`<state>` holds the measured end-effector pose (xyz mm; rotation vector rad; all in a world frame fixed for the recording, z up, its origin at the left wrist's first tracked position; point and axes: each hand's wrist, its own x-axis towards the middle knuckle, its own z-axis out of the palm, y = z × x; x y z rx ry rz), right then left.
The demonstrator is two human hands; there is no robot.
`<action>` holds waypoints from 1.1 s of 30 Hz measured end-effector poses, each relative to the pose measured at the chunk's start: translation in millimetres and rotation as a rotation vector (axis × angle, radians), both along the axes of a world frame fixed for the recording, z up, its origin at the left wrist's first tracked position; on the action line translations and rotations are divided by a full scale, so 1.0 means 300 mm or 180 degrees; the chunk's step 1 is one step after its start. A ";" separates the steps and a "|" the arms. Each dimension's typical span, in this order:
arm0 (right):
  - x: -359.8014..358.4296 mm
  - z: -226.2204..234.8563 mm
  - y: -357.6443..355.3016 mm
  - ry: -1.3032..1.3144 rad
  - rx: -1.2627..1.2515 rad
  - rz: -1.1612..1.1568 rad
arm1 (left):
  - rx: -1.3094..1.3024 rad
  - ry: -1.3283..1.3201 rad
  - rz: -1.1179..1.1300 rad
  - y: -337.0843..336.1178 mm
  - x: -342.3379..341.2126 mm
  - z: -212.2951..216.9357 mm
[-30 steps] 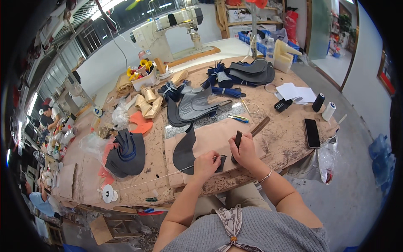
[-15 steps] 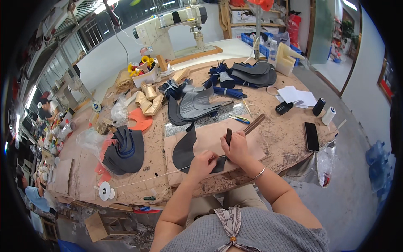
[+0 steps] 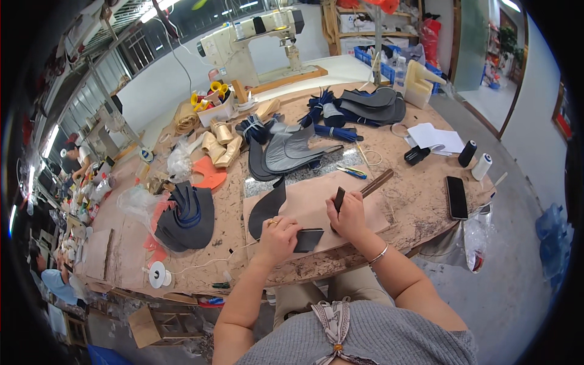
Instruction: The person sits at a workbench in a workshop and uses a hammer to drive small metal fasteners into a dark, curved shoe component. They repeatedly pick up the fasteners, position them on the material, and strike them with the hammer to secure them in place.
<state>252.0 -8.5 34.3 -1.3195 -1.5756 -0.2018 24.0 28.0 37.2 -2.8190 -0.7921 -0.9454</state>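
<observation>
A dark grey curved piece of shoe material (image 3: 266, 210) lies on a pale board (image 3: 310, 201) in front of me. My left hand (image 3: 279, 239) is on its near part, fingers bent and closed over it, and the piece's end sticks out to the right of the fingertips. My right hand (image 3: 347, 217) is closed in a fist around a dark, flat, narrow hand tool (image 3: 339, 198), held upright just right of the piece; its lower end is hidden by the hand. A thin white cord (image 3: 210, 260) runs from a white spool (image 3: 159, 275) toward my left hand.
Stacked grey pieces (image 3: 185, 222) lie left, more grey pieces (image 3: 292, 152) beyond the board. Nearby are a brown strip (image 3: 377, 182), small snips (image 3: 352, 173), a phone (image 3: 455, 198) and thread cones (image 3: 482, 166). A sewing machine (image 3: 255, 52) stands behind.
My left hand has moved left, away from my right hand, and now lies on the grey piece. The cord has gone from taut to slack. My right hand still grips the tool.
</observation>
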 end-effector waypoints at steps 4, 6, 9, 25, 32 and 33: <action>0.002 -0.001 -0.012 0.0098 0.0148 0.0000 | -0.0779 -0.0290 0.0070 -0.016 0.087 -0.002; 0.004 -0.003 -0.015 0.0133 0.0182 -0.0020 | -0.1512 0.0045 0.0324 -0.005 0.115 -0.010; 0.007 0.006 -0.023 0.0274 0.0187 -0.0002 | -0.2524 0.0355 0.0377 0.028 0.141 0.021; 0.132 -0.012 -0.056 0.0071 0.0372 -0.0513 | -0.0117 -0.0058 0.0173 -0.106 0.264 -0.078; 0.108 0.028 -0.073 0.0250 0.0190 -0.0238 | 0.0130 0.0170 0.0048 -0.093 0.248 -0.086; 0.101 0.048 -0.077 0.0271 0.0235 -0.0188 | 0.0170 0.0241 0.0070 -0.089 0.248 -0.084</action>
